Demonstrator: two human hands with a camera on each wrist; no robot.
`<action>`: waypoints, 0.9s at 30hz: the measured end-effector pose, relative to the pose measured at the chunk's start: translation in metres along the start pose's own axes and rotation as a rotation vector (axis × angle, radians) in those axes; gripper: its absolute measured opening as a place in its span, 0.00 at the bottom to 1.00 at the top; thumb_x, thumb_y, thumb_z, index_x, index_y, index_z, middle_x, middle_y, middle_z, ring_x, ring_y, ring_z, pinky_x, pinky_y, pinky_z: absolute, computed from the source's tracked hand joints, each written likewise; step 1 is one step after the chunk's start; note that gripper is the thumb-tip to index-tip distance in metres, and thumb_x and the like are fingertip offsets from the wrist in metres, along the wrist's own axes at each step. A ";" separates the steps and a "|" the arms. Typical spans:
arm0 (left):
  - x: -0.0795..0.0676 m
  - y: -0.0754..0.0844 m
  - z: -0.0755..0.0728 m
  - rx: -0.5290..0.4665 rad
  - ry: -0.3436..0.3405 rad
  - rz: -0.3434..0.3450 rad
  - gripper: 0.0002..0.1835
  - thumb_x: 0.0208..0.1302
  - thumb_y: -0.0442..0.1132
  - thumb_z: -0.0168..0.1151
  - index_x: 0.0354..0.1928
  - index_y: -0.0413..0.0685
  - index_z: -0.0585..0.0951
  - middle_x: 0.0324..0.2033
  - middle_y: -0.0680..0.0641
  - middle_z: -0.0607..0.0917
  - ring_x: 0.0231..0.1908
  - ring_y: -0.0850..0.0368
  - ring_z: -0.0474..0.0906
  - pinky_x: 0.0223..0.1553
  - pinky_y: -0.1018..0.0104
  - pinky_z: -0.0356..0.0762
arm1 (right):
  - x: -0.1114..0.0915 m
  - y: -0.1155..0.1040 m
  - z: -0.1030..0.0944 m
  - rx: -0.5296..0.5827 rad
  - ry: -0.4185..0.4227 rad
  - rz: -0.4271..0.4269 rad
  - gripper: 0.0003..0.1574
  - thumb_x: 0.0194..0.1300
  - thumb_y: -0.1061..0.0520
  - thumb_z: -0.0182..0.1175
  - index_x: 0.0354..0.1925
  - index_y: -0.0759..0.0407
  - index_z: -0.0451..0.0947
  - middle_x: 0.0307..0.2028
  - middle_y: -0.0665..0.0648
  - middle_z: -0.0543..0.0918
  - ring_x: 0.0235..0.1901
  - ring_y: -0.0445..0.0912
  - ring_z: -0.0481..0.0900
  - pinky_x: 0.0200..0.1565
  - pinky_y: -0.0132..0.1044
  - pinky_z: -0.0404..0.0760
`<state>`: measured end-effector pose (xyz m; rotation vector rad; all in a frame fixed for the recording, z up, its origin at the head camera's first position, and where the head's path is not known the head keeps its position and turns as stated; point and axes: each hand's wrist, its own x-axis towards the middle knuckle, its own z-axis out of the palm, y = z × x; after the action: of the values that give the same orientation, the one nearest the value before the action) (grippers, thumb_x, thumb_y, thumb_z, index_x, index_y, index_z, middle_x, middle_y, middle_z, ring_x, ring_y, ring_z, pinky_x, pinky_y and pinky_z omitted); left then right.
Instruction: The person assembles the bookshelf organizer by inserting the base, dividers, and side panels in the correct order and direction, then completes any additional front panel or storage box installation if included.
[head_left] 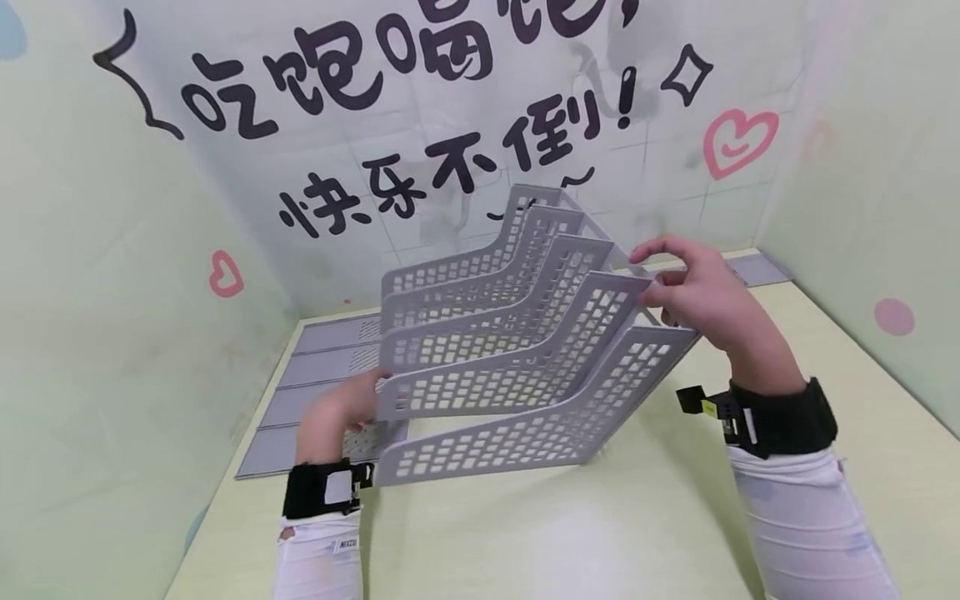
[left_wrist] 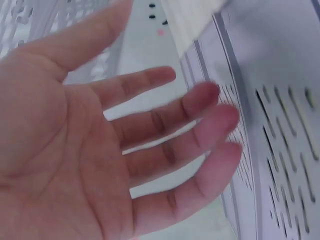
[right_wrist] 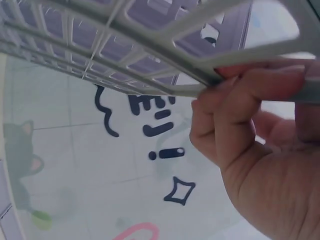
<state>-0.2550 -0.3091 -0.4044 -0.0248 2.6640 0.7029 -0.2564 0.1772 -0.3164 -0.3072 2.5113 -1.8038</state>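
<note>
A grey plastic file rack (head_left: pixel 480 387) with several lattice dividers stands tilted above the table in the head view. At its upper right edge, my right hand (head_left: pixel 705 292) pinches the frame between thumb and curled fingers. The right wrist view shows those fingers (right_wrist: pixel 232 107) hooked on a bar of the rack (right_wrist: pixel 195 75). My left hand (head_left: pixel 337 417) is at the rack's left end, partly hidden behind it. Its palm (left_wrist: pixel 65 145) faces the left wrist camera, fingers spread and slightly bent, gripping nothing visible. Whether the rack touches the table cannot be told.
Flat grey slotted panels (head_left: pixel 307 367) lie joined in a row at the table's left; they also appear beside the left fingers as a panel (left_wrist: pixel 280 75). Another grey piece (head_left: pixel 757 268) lies at the back right. Printed walls (head_left: pixel 450 225) enclose the pale table (head_left: pixel 525 533).
</note>
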 end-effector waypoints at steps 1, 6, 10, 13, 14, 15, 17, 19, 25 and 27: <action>0.000 0.003 -0.004 0.063 -0.009 0.019 0.34 0.76 0.49 0.58 0.75 0.37 0.66 0.54 0.28 0.83 0.47 0.35 0.83 0.47 0.44 0.85 | -0.002 -0.003 0.000 0.005 0.035 -0.007 0.27 0.67 0.72 0.60 0.55 0.45 0.75 0.26 0.49 0.82 0.24 0.42 0.75 0.24 0.34 0.71; 0.001 0.002 -0.005 0.275 0.038 -0.018 0.35 0.79 0.48 0.57 0.79 0.36 0.65 0.75 0.23 0.67 0.77 0.22 0.60 0.73 0.28 0.67 | -0.012 -0.009 -0.001 0.019 0.195 -0.029 0.23 0.66 0.71 0.61 0.50 0.46 0.81 0.25 0.43 0.84 0.18 0.44 0.72 0.22 0.35 0.74; 0.004 -0.004 0.001 0.278 0.012 -0.050 0.40 0.76 0.50 0.61 0.82 0.39 0.61 0.78 0.20 0.59 0.79 0.19 0.51 0.74 0.21 0.59 | -0.016 -0.011 0.002 0.094 0.277 -0.060 0.17 0.67 0.71 0.61 0.45 0.51 0.84 0.34 0.38 0.86 0.19 0.43 0.74 0.23 0.33 0.78; 0.006 -0.005 0.006 0.277 -0.026 -0.078 0.44 0.74 0.51 0.65 0.83 0.41 0.59 0.79 0.20 0.54 0.80 0.19 0.49 0.74 0.20 0.57 | -0.016 -0.013 0.007 0.111 0.289 -0.061 0.16 0.68 0.69 0.61 0.42 0.49 0.85 0.33 0.37 0.85 0.20 0.41 0.75 0.23 0.33 0.76; 0.006 -0.005 0.007 0.278 -0.035 -0.085 0.45 0.73 0.51 0.67 0.83 0.41 0.59 0.79 0.20 0.54 0.79 0.19 0.50 0.74 0.20 0.57 | -0.016 -0.014 0.008 0.097 0.285 -0.055 0.14 0.68 0.67 0.61 0.43 0.49 0.85 0.31 0.38 0.85 0.22 0.40 0.75 0.24 0.33 0.74; 0.006 -0.004 0.008 0.283 -0.039 -0.091 0.45 0.72 0.51 0.68 0.83 0.41 0.59 0.79 0.20 0.55 0.79 0.19 0.51 0.73 0.21 0.59 | -0.015 -0.015 0.010 0.068 0.279 -0.050 0.13 0.69 0.66 0.62 0.45 0.50 0.85 0.29 0.40 0.85 0.23 0.40 0.75 0.24 0.33 0.73; 0.006 -0.003 0.009 0.294 -0.040 -0.100 0.45 0.72 0.51 0.68 0.83 0.41 0.60 0.79 0.20 0.55 0.79 0.20 0.54 0.73 0.22 0.61 | -0.013 -0.016 0.011 0.003 0.252 -0.040 0.16 0.70 0.62 0.63 0.54 0.51 0.84 0.35 0.46 0.86 0.29 0.42 0.77 0.27 0.32 0.74; 0.006 -0.002 0.010 0.314 -0.036 -0.096 0.45 0.72 0.50 0.69 0.82 0.40 0.60 0.78 0.21 0.57 0.78 0.20 0.55 0.73 0.24 0.62 | -0.011 -0.016 0.011 -0.041 0.199 -0.031 0.30 0.71 0.60 0.63 0.69 0.54 0.76 0.50 0.57 0.87 0.44 0.45 0.81 0.33 0.28 0.75; 0.003 0.009 0.014 0.363 -0.045 -0.068 0.44 0.71 0.48 0.71 0.82 0.43 0.62 0.78 0.25 0.64 0.78 0.25 0.59 0.74 0.28 0.65 | -0.004 -0.010 0.008 0.099 -0.035 -0.039 0.47 0.71 0.64 0.54 0.84 0.59 0.54 0.68 0.55 0.79 0.55 0.42 0.83 0.49 0.26 0.81; 0.002 0.017 0.017 0.369 -0.039 -0.065 0.45 0.69 0.49 0.72 0.82 0.45 0.63 0.77 0.25 0.65 0.78 0.25 0.61 0.74 0.28 0.66 | -0.004 -0.008 0.007 0.137 -0.049 -0.058 0.44 0.69 0.66 0.51 0.81 0.62 0.61 0.55 0.45 0.85 0.45 0.38 0.85 0.47 0.29 0.82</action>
<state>-0.2530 -0.2854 -0.4108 0.0026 2.6986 0.1831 -0.2507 0.1692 -0.3116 -0.4165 2.3554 -1.9526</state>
